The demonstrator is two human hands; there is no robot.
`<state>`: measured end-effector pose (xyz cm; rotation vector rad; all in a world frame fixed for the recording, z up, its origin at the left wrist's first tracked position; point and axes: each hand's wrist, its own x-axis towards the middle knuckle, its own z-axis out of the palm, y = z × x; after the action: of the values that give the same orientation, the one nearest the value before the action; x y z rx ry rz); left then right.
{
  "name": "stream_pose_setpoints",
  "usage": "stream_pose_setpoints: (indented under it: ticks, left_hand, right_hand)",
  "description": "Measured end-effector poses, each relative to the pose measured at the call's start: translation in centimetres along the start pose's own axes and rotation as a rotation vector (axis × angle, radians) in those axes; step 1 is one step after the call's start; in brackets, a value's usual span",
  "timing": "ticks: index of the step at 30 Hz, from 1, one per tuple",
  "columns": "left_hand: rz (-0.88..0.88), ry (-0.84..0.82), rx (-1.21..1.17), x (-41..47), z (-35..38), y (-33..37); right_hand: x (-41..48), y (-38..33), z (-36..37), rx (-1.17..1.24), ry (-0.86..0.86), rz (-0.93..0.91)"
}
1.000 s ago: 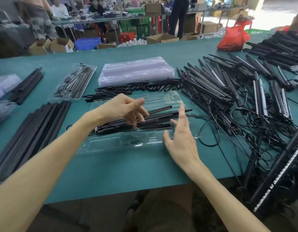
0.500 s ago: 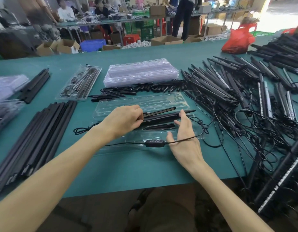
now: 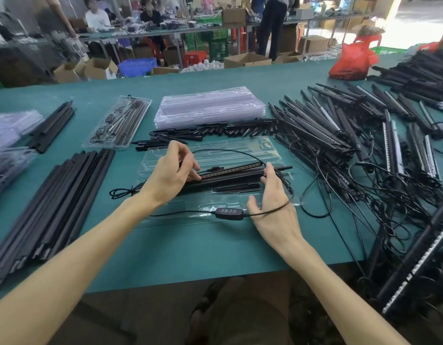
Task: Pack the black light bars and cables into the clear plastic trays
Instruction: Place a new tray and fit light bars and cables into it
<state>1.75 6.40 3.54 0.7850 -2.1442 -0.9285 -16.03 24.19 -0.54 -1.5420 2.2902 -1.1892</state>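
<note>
Black light bars (image 3: 227, 175) lie in the clear plastic tray (image 3: 265, 145) on the green surface (image 3: 190, 245). The left hand (image 3: 168, 178) curls over their left end, and I cannot tell what it grips. The right hand (image 3: 275, 215), fingers straight, touches their right end, with a thin black controller cable (image 3: 227, 211) draped over it.

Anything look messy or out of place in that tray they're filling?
Yes. The cable isn't tucked in: it drapes over the right hand, its controller lies on the near edge of the clear tray, and a tangled loop trails onto the table to its left.
</note>
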Motion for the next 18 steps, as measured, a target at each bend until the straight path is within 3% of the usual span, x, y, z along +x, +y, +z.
stream_pose_setpoints:
  ticks: [5,10,13,18]
  left_hand:
    - [0.211,-0.055,0.354,-0.2,0.6,-0.5]
    - [0.140,-0.164,0.432,-0.6,1.2,-0.3]
    - [0.140,-0.136,0.399,-0.8,1.3,-0.3]
    - [0.259,-0.143,0.541,-1.0,1.4,-0.2]
  right_hand:
    - [0.0,0.2,0.1,-0.008,0.024,0.011]
    - [0.0,0.0,0.0,-0.029,-0.005,0.028]
    - [0.0,-0.1,-0.1,-0.038,-0.022,0.017]
    - [-0.1,-0.6,-0.4,-0.071,-0.023,-0.001]
